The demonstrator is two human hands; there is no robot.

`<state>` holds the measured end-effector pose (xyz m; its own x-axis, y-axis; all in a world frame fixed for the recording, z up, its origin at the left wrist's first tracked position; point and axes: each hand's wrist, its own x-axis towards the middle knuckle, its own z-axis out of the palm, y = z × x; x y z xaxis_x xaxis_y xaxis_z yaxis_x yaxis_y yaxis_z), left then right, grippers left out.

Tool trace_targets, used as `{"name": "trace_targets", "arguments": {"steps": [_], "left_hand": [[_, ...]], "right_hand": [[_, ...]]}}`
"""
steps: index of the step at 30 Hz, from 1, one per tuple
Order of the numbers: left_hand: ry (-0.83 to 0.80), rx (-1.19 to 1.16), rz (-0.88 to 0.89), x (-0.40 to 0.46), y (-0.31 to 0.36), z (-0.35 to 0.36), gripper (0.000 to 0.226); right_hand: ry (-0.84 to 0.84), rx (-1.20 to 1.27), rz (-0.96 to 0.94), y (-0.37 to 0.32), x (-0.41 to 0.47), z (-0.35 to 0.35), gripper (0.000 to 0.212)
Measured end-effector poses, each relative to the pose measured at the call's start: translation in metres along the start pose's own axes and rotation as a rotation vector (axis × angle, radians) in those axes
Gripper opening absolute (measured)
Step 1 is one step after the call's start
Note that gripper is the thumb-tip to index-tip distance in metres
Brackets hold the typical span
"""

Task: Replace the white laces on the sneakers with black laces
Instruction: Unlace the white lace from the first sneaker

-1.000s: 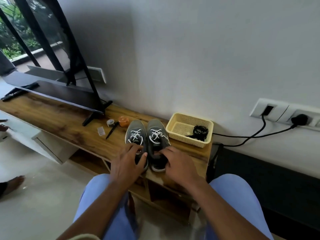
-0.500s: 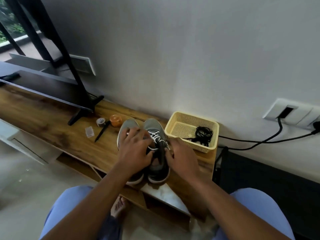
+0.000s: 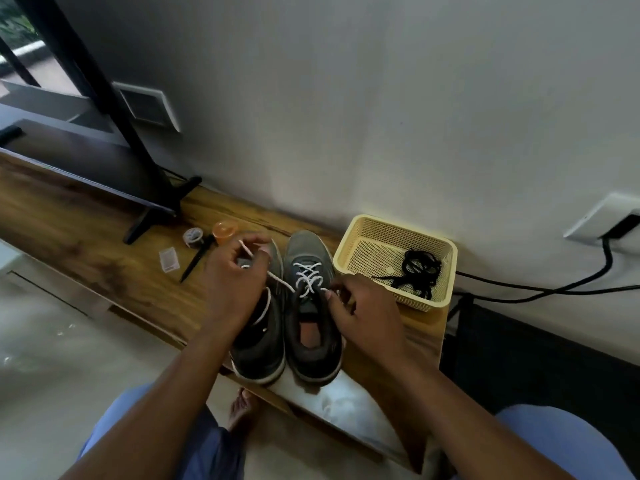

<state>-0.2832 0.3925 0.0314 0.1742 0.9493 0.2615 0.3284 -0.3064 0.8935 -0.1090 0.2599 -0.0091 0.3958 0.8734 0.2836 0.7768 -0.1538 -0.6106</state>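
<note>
Here the pair of grey sneakers [image 3: 287,306] stands on the tabletop [image 3: 104,258], just left of the cream basket [image 3: 446,271] holding the black laces [image 3: 420,268]. The left hand [image 3: 232,282] pinches a white lace [image 3: 277,279] end pulled up over the left sneaker; its grip hides that shoe's lacing. The right hand [image 3: 363,313] pinches the other lace end beside the right sneaker, nearer the basket.
</note>
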Motion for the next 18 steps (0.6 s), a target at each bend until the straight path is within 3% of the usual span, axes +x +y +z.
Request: {"name": "trace_targets", "arguments": {"steps": [4, 8, 10, 14, 18], "left_hand": [[-0.02, 0.251, 0.056, -0.002, -0.001, 0.003, 0.065], [-0.309, 0.438, 0.411, -0.007, 0.002, 0.014, 0.044], [-0.429, 0.521, 0.473, -0.01, 0.0, 0.018, 0.037], [-0.455, 0.512, 0.497, -0.012, -0.004, 0.022, 0.031], [-0.437, 0.47, 0.477, -0.011, -0.002, 0.021, 0.024]], "right_hand": [[-0.049, 0.001, -0.015, 0.004, -0.001, 0.0, 0.016], [-0.041, -0.056, -0.027, 0.003, 0.001, -0.001, 0.014], [-0.009, -0.08, -0.048, -0.001, 0.003, -0.004, 0.015], [0.02, -0.112, -0.085, -0.006, 0.008, -0.01, 0.015], [-0.014, -0.148, -0.067, -0.001, 0.007, -0.011, 0.028]]}}
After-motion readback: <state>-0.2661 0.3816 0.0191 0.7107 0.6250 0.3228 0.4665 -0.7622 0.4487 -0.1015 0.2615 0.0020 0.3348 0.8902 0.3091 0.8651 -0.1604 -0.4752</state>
